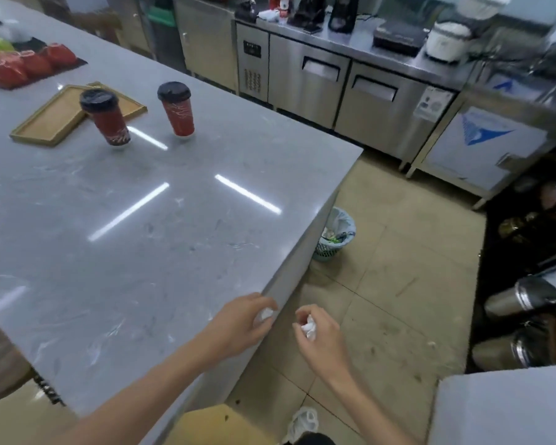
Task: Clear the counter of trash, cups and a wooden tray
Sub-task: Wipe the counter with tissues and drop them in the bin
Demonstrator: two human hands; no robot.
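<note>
My left hand [241, 322] is at the near right edge of the grey counter [126, 236], fingers curled round a crumpled white paper [265, 314]. Just beyond the edge, over the floor, my right hand [318, 335] grips another crumpled white paper [309, 327]. Two red paper cups with black lids stand far back on the counter, one [106, 118] beside a wooden tray [55, 118] and one [177, 110] to its right. A mesh waste bin [334, 236] with a white liner stands on the floor by the counter's right side.
Red cups [16, 65] sit on a dark mat at the far left. Steel cabinets [344, 88] with appliances line the back wall. Steel canisters [523, 297] lie on a dark shelf at right. A white bag [305, 422] lies on the tiled floor near my feet.
</note>
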